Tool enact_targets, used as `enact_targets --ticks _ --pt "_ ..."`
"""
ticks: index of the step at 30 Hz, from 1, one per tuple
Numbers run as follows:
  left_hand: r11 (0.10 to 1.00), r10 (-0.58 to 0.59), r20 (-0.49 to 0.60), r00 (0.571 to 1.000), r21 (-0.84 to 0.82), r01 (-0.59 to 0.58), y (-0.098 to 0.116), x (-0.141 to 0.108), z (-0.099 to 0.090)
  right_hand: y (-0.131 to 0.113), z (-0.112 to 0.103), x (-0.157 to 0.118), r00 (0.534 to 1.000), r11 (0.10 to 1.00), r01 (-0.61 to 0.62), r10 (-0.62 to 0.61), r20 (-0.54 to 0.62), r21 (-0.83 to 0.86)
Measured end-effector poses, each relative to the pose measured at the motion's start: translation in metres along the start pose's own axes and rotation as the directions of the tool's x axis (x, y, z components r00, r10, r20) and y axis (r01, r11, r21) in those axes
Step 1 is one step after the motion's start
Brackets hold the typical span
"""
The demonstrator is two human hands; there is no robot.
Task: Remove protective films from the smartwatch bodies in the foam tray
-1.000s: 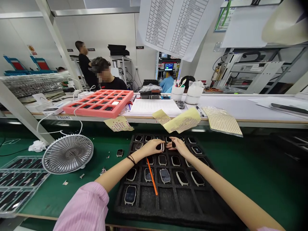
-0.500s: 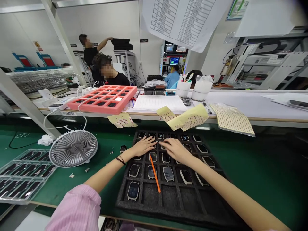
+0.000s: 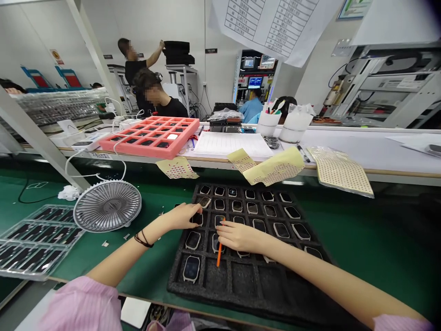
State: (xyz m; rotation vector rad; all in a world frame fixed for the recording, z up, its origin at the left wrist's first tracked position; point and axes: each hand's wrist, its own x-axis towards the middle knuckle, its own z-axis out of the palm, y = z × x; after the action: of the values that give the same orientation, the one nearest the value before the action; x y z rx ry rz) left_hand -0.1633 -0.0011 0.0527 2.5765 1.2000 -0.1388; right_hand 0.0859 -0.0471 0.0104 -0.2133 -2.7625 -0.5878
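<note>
A black foam tray holds rows of square smartwatches without straps, most with dark screens. My left hand is at the tray's left edge, thumb and fingers closed around a smartwatch in the third row. Just beyond my fingertips, another smartwatch sits tilted in its cell. Over the middle of the tray is my right hand, palm down, its fingertips closed on an orange pen-like stick. That hand partly hides watches under it. At front left lies a smartwatch with its screen up.
A round grey fan and a clear tray of dark parts stand to the left. On the shelf beyond are a pink foam tray, paper sheets and white cups. Yellow sticker sheets hang over its edge. Other people work behind.
My left hand has drawn left and back from the second-row watches to the tray's edge. My right hand has come nearer and onto the orange stick, whose slant has changed.
</note>
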Motion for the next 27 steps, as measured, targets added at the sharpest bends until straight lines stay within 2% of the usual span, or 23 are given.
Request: enact_targets --ticks 2,4,7,9,11,13,16,19,21,24,27 --pt "1.0 0.009 -0.005 1.0 0.006 -0.009 0.001 0.005 0.001 0.007 0.001 0.002 0.999 1.0 -0.007 0.008 -0.044 0.026" --pt "1.0 0.019 -0.011 1.0 0.022 -0.019 0.001 0.01 -0.001 0.02 0.002 0.003 0.986 0.991 -0.112 0.12 -0.114 0.067" --pt "0.999 0.042 -0.045 0.998 -0.018 -0.043 0.0 0.01 -0.005 0.045 0.002 0.003 0.896 0.919 -0.381 0.395 -0.202 0.105" --pt "0.993 0.059 -0.13 0.99 -0.098 -0.072 0.001 0.007 -0.006 0.058 -0.002 0.002 0.838 0.87 -0.483 0.493 -0.234 0.102" --pt "0.975 0.076 -0.228 0.971 -0.187 -0.12 0.004 0.005 -0.004 0.066 -0.013 0.004 0.811 0.856 -0.508 0.513 -0.282 0.094" --pt "0.955 0.096 -0.28 0.955 -0.244 -0.167 0.012 0.009 -0.001 0.073 -0.031 0.009 0.779 0.852 -0.518 0.507 -0.37 0.077" --pt "0.953 0.148 -0.231 0.962 -0.226 -0.201 0.028 0.024 0.005 0.097 -0.063 0.017 0.686 0.797 -0.603 0.544 -0.484 0.041" --pt "0.972 0.158 -0.101 0.982 -0.157 -0.173 0.044 0.038 0.003 0.143 -0.086 0.015 0.544 0.599 -0.801 0.729 -0.415 0.004" --pt "0.985 0.136 -0.012 0.991 -0.107 -0.137 0.053 0.043 0.0 0.176 -0.091 0.007 0.427 0.45 -0.893 0.845 -0.323 -0.001" --pt "0.994 0.107 0.053 0.993 -0.028 -0.106 0.061 0.044 -0.004 0.209 -0.083 -0.006 0.372 0.381 -0.925 0.897 -0.241 -0.01" --pt "0.994 0.109 0.016 0.994 0.006 -0.109 0.062 0.043 -0.005 0.217 -0.073 -0.013 0.37 0.372 -0.928 0.916 -0.156 -0.021"
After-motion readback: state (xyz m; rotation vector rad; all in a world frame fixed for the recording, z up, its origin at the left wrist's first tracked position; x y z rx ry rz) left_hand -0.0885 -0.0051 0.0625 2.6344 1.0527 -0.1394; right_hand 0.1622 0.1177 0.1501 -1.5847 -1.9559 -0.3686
